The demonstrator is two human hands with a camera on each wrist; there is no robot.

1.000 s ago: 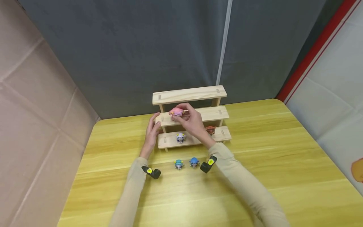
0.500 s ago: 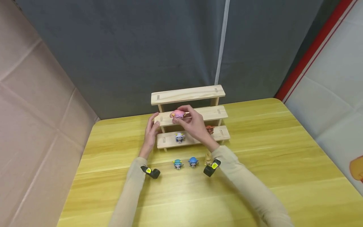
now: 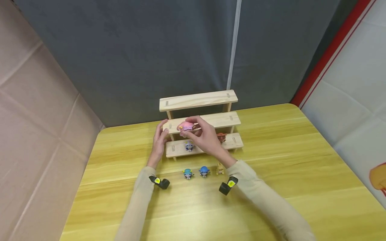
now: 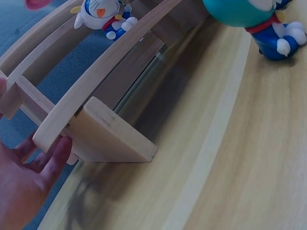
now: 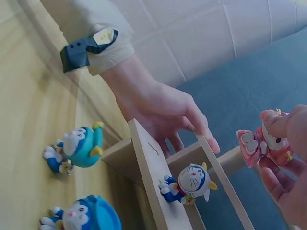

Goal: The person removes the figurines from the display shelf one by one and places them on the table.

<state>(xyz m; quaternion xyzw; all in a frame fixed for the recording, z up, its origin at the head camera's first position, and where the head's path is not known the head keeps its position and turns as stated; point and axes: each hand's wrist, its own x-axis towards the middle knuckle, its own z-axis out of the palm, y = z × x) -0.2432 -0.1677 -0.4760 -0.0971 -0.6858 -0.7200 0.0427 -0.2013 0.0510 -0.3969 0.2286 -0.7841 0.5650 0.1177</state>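
My right hand [image 3: 208, 138] pinches a pink-hooded figurine [image 3: 186, 126] between thumb and fingers, in front of the middle board of a three-step wooden display shelf [image 3: 199, 101]. In the right wrist view the figurine [image 5: 268, 143] is tipped, its white feet showing. With my left hand [image 3: 158, 144] I hold the shelf's left end, fingers and thumb about the edge of the middle board. On the bottom board sits a white-hooded cat figurine [image 5: 193, 179] with yellow horns; a red-orange figurine [image 3: 221, 137] sits farther right, partly hidden by my right hand.
On the table before the shelf stand a teal-hooded figurine [image 3: 188, 173], a blue-hooded figurine [image 3: 204, 171] and a yellow figurine [image 3: 220, 169] in a row. A grey curtain [image 3: 129, 67] hangs behind the wooden table [image 3: 187, 211]; pale panels flank it.
My right hand has drawn the pink figurine slightly down and toward me, and the figurine has turned a little. The yellow figurine has come out from behind my right wrist. My left hand stays put.
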